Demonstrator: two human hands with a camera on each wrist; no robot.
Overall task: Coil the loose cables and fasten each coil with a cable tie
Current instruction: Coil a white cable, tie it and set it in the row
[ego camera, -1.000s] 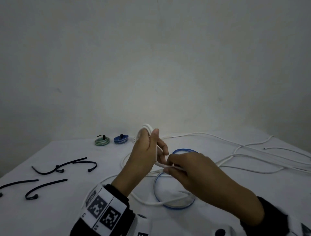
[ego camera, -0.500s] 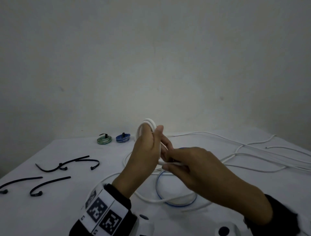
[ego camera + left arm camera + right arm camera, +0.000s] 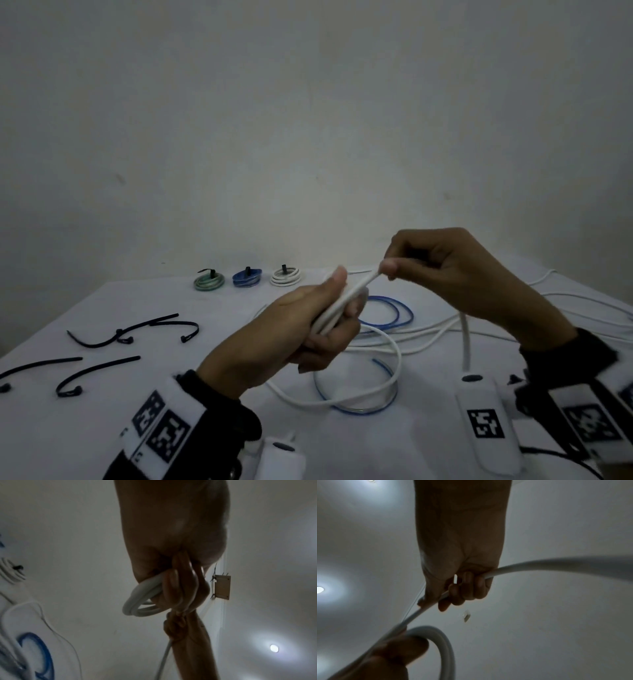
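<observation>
My left hand (image 3: pixel 329 329) grips a small coil of white cable (image 3: pixel 337 308) above the table; the left wrist view shows the coil (image 3: pixel 142 601) looped under the curled fingers. My right hand (image 3: pixel 435 270) pinches the same white cable (image 3: pixel 433 605) just right of the coil and holds it taut, its fingers curled round the strand. The rest of that cable (image 3: pixel 465 339) hangs down from the right hand and trails over the table. A loose blue cable (image 3: pixel 387 308) lies beneath the hands.
Three tied coils stand at the table's far edge: green (image 3: pixel 209 282), blue (image 3: pixel 247 277), white (image 3: pixel 286 277). Several black cable ties (image 3: pixel 133 330) lie at the left. More loose white cable (image 3: pixel 582 305) spreads to the right. Wrist-camera housings (image 3: pixel 486 425) sit low in front.
My right hand has moved up and to the right, drawing the white cable out from the coil. The left hand has tilted the coil. The head view has shifted, and a third tied coil shows.
</observation>
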